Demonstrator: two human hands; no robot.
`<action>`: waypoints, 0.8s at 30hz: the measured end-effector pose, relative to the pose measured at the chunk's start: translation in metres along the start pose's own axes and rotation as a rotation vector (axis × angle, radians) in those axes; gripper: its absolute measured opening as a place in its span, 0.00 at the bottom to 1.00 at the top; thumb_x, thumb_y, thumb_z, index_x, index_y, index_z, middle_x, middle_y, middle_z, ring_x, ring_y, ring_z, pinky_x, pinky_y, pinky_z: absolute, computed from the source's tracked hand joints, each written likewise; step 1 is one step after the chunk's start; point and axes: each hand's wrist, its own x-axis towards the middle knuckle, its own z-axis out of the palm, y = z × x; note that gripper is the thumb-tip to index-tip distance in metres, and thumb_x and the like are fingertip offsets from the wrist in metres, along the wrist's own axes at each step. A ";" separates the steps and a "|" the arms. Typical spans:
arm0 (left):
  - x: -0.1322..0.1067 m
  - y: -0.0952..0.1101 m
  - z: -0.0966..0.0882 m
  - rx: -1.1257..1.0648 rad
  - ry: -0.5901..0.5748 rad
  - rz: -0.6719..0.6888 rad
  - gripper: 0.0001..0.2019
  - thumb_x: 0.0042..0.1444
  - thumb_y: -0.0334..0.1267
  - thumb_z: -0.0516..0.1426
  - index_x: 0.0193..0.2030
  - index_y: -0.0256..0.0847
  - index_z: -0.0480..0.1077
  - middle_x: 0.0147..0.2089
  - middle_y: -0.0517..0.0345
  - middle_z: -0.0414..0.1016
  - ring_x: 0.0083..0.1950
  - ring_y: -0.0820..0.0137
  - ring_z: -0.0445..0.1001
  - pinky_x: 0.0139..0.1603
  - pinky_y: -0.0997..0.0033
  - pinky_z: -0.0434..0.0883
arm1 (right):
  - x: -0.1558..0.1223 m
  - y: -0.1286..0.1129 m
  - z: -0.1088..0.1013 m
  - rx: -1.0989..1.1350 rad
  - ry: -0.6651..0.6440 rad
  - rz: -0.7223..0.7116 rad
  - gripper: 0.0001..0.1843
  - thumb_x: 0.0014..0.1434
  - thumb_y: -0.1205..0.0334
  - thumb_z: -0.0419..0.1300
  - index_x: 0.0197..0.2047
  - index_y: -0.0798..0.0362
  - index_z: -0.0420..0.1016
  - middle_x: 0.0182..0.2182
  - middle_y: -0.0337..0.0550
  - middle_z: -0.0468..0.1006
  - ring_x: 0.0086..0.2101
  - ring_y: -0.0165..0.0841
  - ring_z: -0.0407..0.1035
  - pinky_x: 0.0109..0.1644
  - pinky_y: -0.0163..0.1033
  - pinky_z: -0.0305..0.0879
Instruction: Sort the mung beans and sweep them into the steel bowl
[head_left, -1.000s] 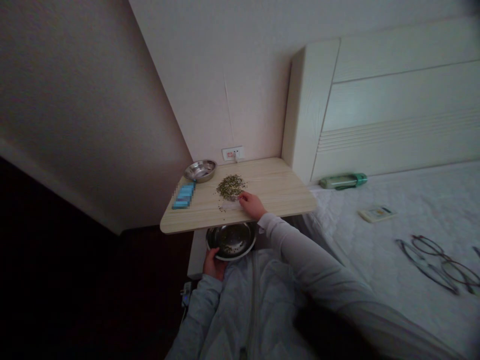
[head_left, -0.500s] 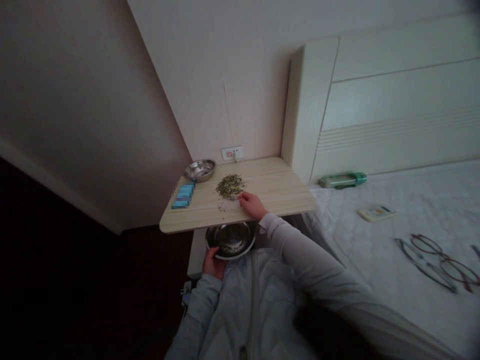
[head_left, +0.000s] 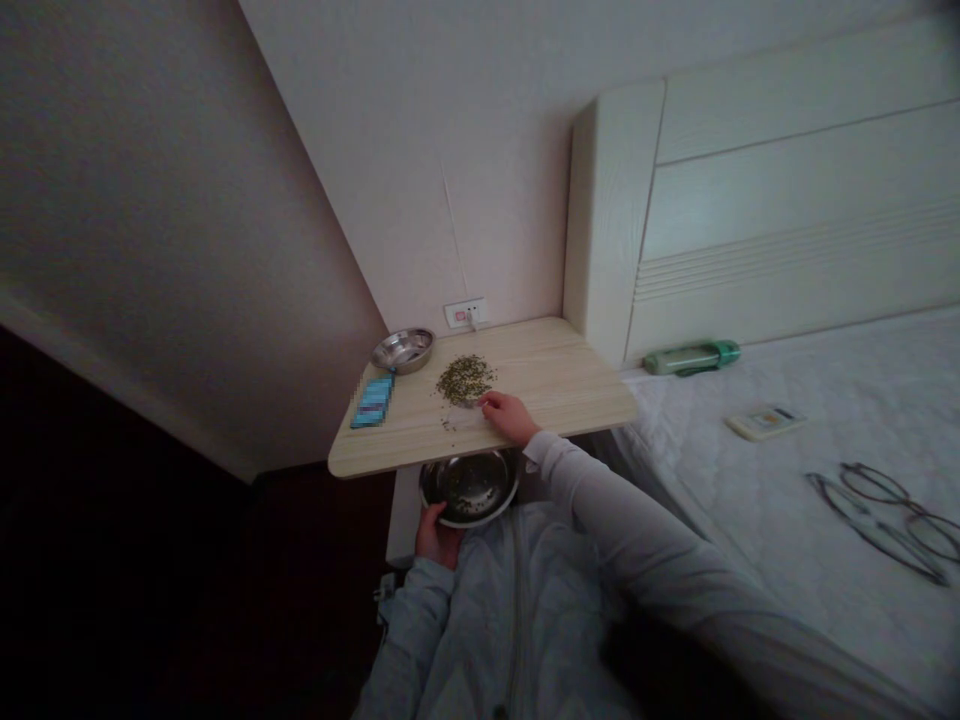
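Note:
My left hand (head_left: 437, 538) grips the near left rim of a steel bowl (head_left: 491, 503), thumb over the edge. The bowl is tilted under the table's front edge, with a few small bits inside. My right hand (head_left: 510, 415) is above the tabletop, its fingers pinched together at the near side of a loose pile of small greenish seeds or grains (head_left: 465, 378). Something small and pale shows at the fingertips, too indistinct to name. A few stray grains lie just left of that hand.
On the wooden table (head_left: 555, 370) stand a smaller steel bowl (head_left: 405, 350) and a blurred blue item (head_left: 373, 400). A wall socket (head_left: 466, 312) is behind. The bed (head_left: 690, 470) at right carries a green-capped bottle (head_left: 690, 358), a phone-like device (head_left: 765, 421) and glasses (head_left: 877, 483).
The whole view has shifted slightly. My right hand stays pinched at the near edge of the pile, and my left hand keeps its grip on the bowl.

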 end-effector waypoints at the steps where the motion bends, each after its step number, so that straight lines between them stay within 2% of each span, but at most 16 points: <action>1: -0.001 0.000 0.001 -0.001 0.019 -0.005 0.15 0.42 0.26 0.50 0.38 0.39 0.67 0.31 0.55 0.74 0.37 0.67 0.71 0.36 0.67 0.69 | 0.000 -0.001 0.000 -0.001 -0.005 0.002 0.13 0.46 0.66 0.49 0.34 0.53 0.71 0.24 0.38 0.71 0.27 0.28 0.62 0.32 0.31 0.56; 8: -0.003 0.002 0.003 0.020 0.060 -0.015 0.10 0.43 0.26 0.50 0.32 0.37 0.68 0.27 0.55 0.73 0.36 0.68 0.71 0.37 0.68 0.68 | -0.001 -0.001 -0.001 0.061 0.015 -0.002 0.13 0.47 0.66 0.48 0.34 0.54 0.71 0.22 0.36 0.70 0.26 0.27 0.62 0.31 0.30 0.56; 17: -0.001 0.001 0.002 0.013 0.040 -0.012 0.15 0.42 0.26 0.50 0.38 0.40 0.67 0.30 0.55 0.73 0.35 0.68 0.71 0.36 0.67 0.68 | 0.000 -0.001 -0.001 0.017 0.026 -0.007 0.13 0.47 0.66 0.48 0.34 0.53 0.71 0.24 0.38 0.71 0.27 0.28 0.62 0.32 0.31 0.56; 24: 0.000 0.000 0.001 -0.005 0.039 -0.003 0.13 0.42 0.26 0.51 0.37 0.37 0.67 0.30 0.54 0.73 0.32 0.71 0.71 0.32 0.72 0.68 | -0.001 0.000 -0.001 0.000 0.001 -0.016 0.13 0.47 0.66 0.48 0.34 0.54 0.71 0.23 0.38 0.71 0.26 0.28 0.63 0.31 0.31 0.55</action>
